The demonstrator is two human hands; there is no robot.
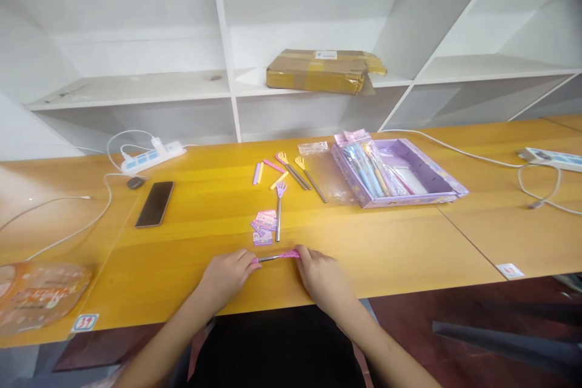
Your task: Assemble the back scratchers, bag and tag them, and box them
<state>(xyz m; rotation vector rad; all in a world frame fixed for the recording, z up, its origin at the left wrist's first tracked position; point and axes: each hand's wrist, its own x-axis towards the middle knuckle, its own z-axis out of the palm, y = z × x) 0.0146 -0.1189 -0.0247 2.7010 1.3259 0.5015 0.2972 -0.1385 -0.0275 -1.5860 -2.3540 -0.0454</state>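
A pink back scratcher (271,258) with a metal rod lies across between my two hands, near the front of the table. My left hand (230,276) is closed on its pink handle end. The fingers of my right hand (321,276) pinch the pink head at the other end. Just beyond, a purple back scratcher (279,212) points away from me beside several small printed cards (265,227). Farther back lie yellow-headed back scratchers (311,179), one pair overlapping, and several loose purple, yellow and pink handle sleeves (257,173).
A purple box (421,197) holds back scratchers in plastic bags, with clear plastic wrapping (339,185) beside it. Leftward are a phone (155,204), a power strip (153,157) with cables, and an orange package (43,297). A taped carton (316,71) sits on the shelf.
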